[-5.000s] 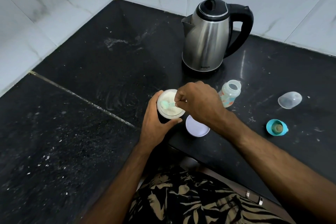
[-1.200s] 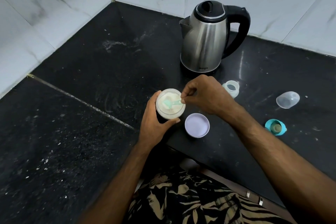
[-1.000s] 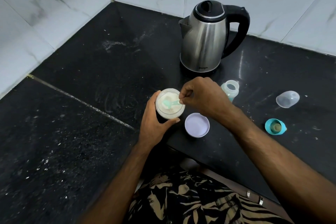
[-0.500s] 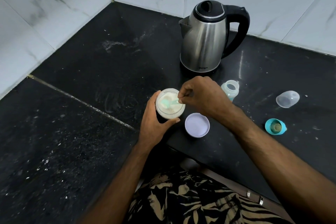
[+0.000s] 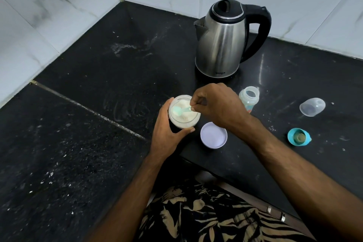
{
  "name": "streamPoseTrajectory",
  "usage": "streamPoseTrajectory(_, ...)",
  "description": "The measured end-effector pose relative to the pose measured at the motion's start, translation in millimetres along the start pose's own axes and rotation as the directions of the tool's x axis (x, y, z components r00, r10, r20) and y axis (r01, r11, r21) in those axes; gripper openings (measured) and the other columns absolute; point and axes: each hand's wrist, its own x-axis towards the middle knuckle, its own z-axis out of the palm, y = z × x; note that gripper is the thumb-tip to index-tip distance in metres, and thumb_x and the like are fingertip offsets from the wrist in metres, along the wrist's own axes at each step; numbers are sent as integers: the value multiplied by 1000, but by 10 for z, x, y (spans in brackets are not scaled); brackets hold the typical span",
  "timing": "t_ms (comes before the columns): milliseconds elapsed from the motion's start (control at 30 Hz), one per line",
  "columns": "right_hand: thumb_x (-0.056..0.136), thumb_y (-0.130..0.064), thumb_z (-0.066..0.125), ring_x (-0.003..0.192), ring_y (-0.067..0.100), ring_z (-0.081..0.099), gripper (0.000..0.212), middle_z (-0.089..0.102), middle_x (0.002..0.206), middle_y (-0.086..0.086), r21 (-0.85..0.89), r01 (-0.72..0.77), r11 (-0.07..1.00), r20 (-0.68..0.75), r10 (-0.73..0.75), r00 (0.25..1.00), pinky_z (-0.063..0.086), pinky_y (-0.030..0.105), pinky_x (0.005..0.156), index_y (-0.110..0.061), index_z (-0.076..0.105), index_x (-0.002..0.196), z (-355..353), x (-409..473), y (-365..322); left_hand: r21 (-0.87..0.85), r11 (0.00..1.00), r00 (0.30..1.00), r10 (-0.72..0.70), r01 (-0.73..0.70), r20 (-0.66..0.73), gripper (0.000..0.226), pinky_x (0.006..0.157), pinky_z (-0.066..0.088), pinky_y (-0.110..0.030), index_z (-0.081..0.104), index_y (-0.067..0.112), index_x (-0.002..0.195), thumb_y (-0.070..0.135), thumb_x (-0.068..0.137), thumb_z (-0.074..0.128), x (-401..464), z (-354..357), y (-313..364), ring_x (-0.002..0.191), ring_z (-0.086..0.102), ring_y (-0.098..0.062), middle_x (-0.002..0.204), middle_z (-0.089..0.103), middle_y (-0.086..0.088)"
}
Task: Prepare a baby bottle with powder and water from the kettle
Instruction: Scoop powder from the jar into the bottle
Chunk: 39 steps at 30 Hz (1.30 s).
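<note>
Head view, frame centre. The left hand (image 5: 167,133) wraps its grip around a round, clear-walled jar (image 5: 183,113) of pale, clumped powder; the jar's lower part is hidden behind the fingers. The right hand (image 5: 218,106) pinches the thin handle of a small mint-green plastic scoop (image 5: 177,111), whose bowl lies on the powder inside the jar's mouth; the fingertips cover the handle's end. Just right of the jar, lower centre, a shallow round lid (image 5: 213,135) with a pale lilac interior rests open side up on the surface (image 5: 98,88), a black, speckled stone slab with pale dusty smears and a thin seam running diagonally at left. The baby bottle (image 5: 249,99), open-mouthed and translucent with a printed lower half, stands right of centre, partly hidden by the right wrist. Behind it, upper centre, stands a brushed-steel kettle (image 5: 222,43) with black lid and handle. At right lie a clear domed cap (image 5: 312,106) on its side and a teal ring holding a beige teat (image 5: 298,136). White veined tiles (image 5: 59,6) line the corner. Patterned cloth (image 5: 206,216) is cut off at the bottom edge.
</note>
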Motion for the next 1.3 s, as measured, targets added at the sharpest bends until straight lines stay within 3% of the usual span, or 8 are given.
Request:
streamPoseTrajectory(267,85,-18,71,73,7,63,5,66,75,-13,9,-26,1000,-15,27,1000,46,25,66,-22,73,82,-32,8,21,16,1000,1000,-4,5,-1,99,109,39,-42,36,21,146,25,65,91,0,0,27,135,42,-11,146,45,8)
streamPoseTrajectory(500,90,-12,57,76,22,52,16,56,85,-1,-390,73,918,103,-35,994,25,25,51,-21,47,81,-32,30,-213,-9,999,999,-37,37,3,95,107,42,-46,36,24,146,24,67,89,-3,31,-20,134,46,-17,145,48,4)
streamPoseTrajectory(600,90,-14,60,73,20,44,19,43,77,-1,-477,132,869,160,-61,985,32,29,60,-21,44,82,23,26,-332,-30,998,999,-45,46,19,86,103,45,-46,40,21,143,19,71,87,-8,50,-49,129,52,-22,139,54,0)
streamPoseTrajectory(767,94,-18,57,97,26,61,18,63,111,6,-524,161,836,250,-30,968,34,30,69,-12,61,111,101,36,-389,-53,998,999,-25,27,39,74,101,47,-33,46,21,138,12,74,83,-1,39,75,122,57,-13,130,60,7)
streamPoseTrajectory(900,95,-16,55,106,28,61,21,62,118,7,-538,179,824,286,-21,958,34,31,71,-10,60,115,116,34,-392,78,993,994,-94,90,49,86,106,35,-14,35,22,146,30,74,81,-21,9,99,129,43,1,144,46,8)
streamPoseTrajectory(1033,95,-14,55,101,27,62,17,64,113,7,-526,205,826,287,-54,956,33,30,69,-10,61,110,168,33,-359,64,983,944,-182,172,274,53,110,32,-18,46,0,136,-1,88,67,147,30,127,131,48,-18,139,53,-12)
streamPoseTrajectory(1133,94,-19,57,82,21,53,15,64,107,4,-465,160,871,239,-50,970,33,28,67,-14,65,106,224,65,-295,14,997,993,-80,79,86,79,106,38,-18,40,29,140,9,76,82,21,39,184,129,47,0,137,53,16)
streamPoseTrajectory(1300,82,-20,64,82,21,65,12,71,90,-2,-182,29,983,162,1,987,48,31,66,-20,74,88,170,125,-118,-5,999,999,-46,46,20,97,109,41,-36,34,25,146,24,67,90,-45,-14,55,134,44,-8,145,46,11)
